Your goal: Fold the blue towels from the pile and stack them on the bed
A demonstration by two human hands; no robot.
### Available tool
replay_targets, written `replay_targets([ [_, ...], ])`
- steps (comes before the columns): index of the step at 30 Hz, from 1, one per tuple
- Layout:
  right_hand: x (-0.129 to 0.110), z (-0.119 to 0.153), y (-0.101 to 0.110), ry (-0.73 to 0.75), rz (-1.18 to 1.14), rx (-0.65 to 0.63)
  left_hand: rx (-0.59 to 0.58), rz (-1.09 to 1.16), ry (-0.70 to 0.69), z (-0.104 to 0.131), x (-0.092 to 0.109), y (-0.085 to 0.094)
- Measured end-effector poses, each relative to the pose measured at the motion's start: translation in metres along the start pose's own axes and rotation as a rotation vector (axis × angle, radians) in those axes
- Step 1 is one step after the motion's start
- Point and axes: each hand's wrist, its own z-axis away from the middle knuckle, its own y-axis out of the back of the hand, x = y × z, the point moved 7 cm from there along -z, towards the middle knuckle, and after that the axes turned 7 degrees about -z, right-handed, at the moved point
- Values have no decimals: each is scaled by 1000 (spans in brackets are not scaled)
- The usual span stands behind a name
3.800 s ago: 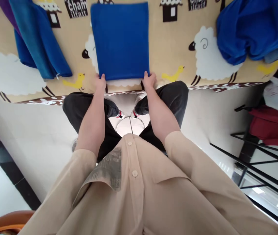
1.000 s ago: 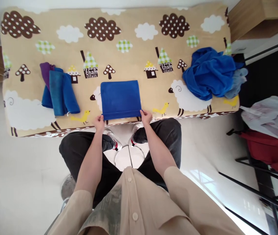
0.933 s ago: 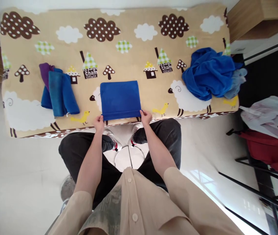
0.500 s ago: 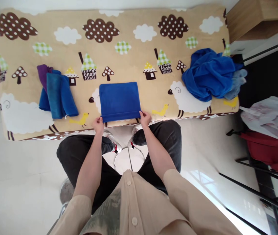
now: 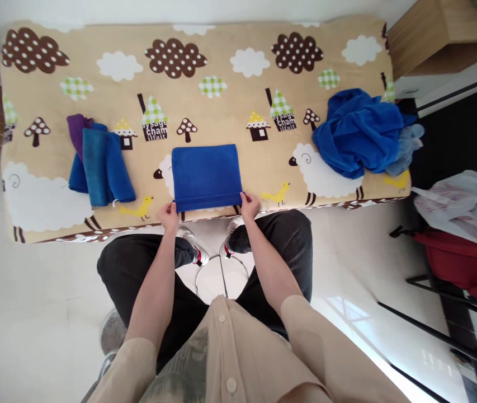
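Observation:
A blue towel (image 5: 207,170) lies flat as a neat rectangle near the front edge of the patterned cover, with a narrow strip folded over along its near side. My left hand (image 5: 169,216) pinches the strip's near left corner between thumb and fingers. At the near right corner, my right hand (image 5: 249,205) grips the same strip in a similar pinch. To the left lie several rolled towels (image 5: 95,168), blue, teal and purple, partly on top of one another. A crumpled heap of blue cloth (image 5: 358,134) rests at the right end, with a greyish-blue piece (image 5: 406,150) beside it.
The beige cover (image 5: 221,120) bears sheep, clouds and houses. Wooden furniture (image 5: 426,39) stands at the far right. A white plastic bag (image 5: 460,204) sits over red fabric (image 5: 464,257) by a black metal frame (image 5: 426,350). My knees are close to the front edge.
The whole view has shifted slightly, so the bed cover sits a little lower. Both hands keep their pinch on the towel's folded strip, with hardly any movement.

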Motion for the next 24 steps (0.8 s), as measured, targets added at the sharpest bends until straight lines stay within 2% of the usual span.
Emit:
replay_targets([
  [7, -1, -2, -2, -57, 38, -45, -19, -57, 42, -3, 2, -1],
  [12, -3, 0, 0, -148, 69, -4, -14, -71, 107, 0, 8, -1],
  [15, 3, 1, -2, -201, 126, -29, -67, -117, 135, -1, 11, -5],
  [19, 11, 0, -9, -193, 114, -107, -138, -205, 171, -4, 12, -8],
  [24, 10, 4, -3, -150, 59, -112, -128, -214, 197, 5, 16, 0],
])
